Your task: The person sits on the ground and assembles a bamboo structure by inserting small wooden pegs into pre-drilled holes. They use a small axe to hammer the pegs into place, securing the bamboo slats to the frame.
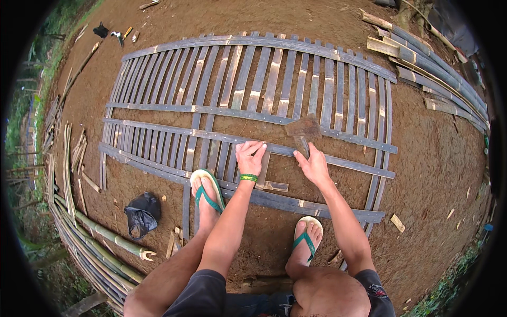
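A large panel of dark bamboo slats [232, 111] lies on the ground before me, with long crosswise strips over many upright slats and small nail heads dotted along them. My left hand [249, 160] is closed in a pinch at the lower middle strip [338, 161]; what its fingertips hold is too small to make out. In my right hand [316, 166] is a hatchet-like tool [302, 129] with a broad, rusty head, raised just right of the left hand. A short slat piece [275, 186] lies below the left hand.
My sandalled feet stand at the panel's near edge, the left one on it. A black plastic bag [143, 214] sits at left. Bamboo poles [113, 240] lie lower left; split bamboo [438, 63] is piled at upper right. Hand tools [122, 36] lie beyond the panel's far left corner.
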A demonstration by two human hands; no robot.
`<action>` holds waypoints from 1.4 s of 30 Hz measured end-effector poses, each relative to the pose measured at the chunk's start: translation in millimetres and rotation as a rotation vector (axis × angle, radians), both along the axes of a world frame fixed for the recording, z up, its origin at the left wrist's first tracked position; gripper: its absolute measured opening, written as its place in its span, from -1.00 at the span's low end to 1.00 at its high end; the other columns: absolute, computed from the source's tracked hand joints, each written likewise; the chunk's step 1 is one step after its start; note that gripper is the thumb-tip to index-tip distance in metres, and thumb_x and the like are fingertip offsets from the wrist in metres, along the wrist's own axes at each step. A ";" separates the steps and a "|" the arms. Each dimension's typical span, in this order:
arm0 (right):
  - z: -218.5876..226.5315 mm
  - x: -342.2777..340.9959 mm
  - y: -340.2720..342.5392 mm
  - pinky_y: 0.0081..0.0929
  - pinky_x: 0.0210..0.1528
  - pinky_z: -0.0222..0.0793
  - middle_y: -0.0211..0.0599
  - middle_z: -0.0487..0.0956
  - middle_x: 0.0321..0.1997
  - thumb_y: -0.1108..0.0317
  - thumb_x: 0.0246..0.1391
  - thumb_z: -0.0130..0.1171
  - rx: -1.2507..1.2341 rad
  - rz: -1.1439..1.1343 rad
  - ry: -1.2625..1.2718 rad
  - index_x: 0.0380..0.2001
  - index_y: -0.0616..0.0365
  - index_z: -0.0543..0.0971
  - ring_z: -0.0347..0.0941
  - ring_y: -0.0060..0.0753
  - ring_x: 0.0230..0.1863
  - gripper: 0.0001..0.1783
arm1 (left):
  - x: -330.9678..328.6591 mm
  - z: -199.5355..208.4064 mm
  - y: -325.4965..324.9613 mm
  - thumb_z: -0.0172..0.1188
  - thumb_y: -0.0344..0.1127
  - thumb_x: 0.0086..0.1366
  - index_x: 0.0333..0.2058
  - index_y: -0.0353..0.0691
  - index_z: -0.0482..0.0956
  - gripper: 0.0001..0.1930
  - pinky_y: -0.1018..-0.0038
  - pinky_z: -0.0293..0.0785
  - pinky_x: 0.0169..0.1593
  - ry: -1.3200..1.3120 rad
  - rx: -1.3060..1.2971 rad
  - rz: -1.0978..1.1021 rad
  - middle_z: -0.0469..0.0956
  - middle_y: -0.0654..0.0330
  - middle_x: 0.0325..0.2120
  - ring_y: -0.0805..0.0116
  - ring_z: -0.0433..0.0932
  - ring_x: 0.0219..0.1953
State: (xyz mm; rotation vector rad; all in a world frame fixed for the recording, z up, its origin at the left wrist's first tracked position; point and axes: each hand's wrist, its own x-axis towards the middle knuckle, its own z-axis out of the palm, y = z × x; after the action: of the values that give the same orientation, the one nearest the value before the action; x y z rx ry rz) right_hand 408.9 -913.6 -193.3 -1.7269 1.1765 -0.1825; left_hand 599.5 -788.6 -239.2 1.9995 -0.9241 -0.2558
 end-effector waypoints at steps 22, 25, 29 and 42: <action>-5.1 -2.4 -2.4 -0.11 -0.30 0.45 0.06 0.55 -0.53 0.08 0.17 0.31 -0.028 0.030 0.009 0.03 0.46 0.49 0.56 0.04 -0.44 -0.38 | -2.3 3.1 -4.4 0.43 -0.32 0.15 -0.27 -0.15 0.80 -0.84 0.33 0.37 0.02 -0.006 0.014 -0.016 0.70 0.23 -0.31 0.21 0.47 -0.17; 3.5 0.5 -0.7 -0.10 -0.29 0.45 0.07 0.55 -0.53 0.08 0.17 0.31 -0.088 0.052 0.021 0.03 0.48 0.48 0.57 0.06 -0.43 -0.38 | -2.4 -0.3 -2.2 0.43 -0.36 0.14 -0.28 -0.16 0.79 -0.85 0.32 0.38 -0.01 -0.120 -0.026 -0.027 0.69 0.21 -0.32 0.18 0.48 -0.19; 6.6 0.1 0.1 -0.06 -0.27 0.45 0.12 0.56 -0.51 0.11 0.19 0.28 -0.141 0.077 0.030 -0.04 0.43 0.50 0.56 0.17 -0.40 -0.47 | -5.3 -2.3 -2.7 0.43 -0.37 0.13 -0.28 -0.16 0.78 -0.85 0.29 0.39 -0.03 -0.196 -0.069 -0.035 0.68 0.22 -0.32 0.16 0.47 -0.20; 41.2 1.1 16.7 0.09 -0.32 0.47 0.26 0.57 -0.53 0.11 0.25 0.23 -0.241 0.233 0.062 -0.07 0.37 0.49 0.55 0.40 -0.39 -0.53 | -7.8 0.0 -0.4 0.43 -0.39 0.10 -0.30 -0.14 0.77 -0.85 0.28 0.36 -0.07 -0.176 -0.081 -0.023 0.67 0.27 -0.28 0.19 0.49 -0.18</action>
State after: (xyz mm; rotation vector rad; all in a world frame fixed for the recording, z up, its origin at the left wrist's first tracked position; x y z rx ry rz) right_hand 410.1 -897.0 -152.1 -2.0798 1.0192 -0.1336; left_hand 591.7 -788.9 -239.2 1.9608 -1.0520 -0.0542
